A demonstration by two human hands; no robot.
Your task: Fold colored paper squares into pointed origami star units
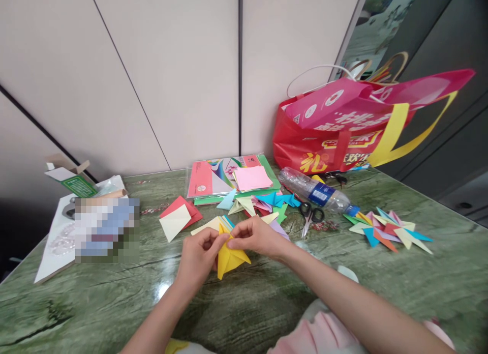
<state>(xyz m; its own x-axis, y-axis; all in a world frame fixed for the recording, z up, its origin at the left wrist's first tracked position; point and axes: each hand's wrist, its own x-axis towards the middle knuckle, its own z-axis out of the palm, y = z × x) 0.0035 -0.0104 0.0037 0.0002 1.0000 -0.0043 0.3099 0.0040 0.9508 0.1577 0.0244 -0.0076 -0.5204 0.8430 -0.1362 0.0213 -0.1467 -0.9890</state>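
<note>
A yellow folded paper [231, 260] is pinched between both hands above the green marbled table. My left hand [201, 252] grips its left side, thumb on top and fingers curled behind. At the paper's upper right, my right hand [254, 236] closes thumb and forefinger on the edge. Just beyond the hands lie folded paper pieces [244, 205] in pale green, blue and other colours. A cream paper square [175, 222] overlaps a red paper square [194, 214] to the left. Black-handled scissors [309, 215] rest to the right of the hands.
Pink paper sheets [253, 178] lie on a paper pack [209, 179] near the wall. A plastic bottle [318, 191] lies before a red bag [324, 135]. Several folded pieces [389, 231] cluster at right. A small box [72, 178] stands on a white board [53, 252] at left.
</note>
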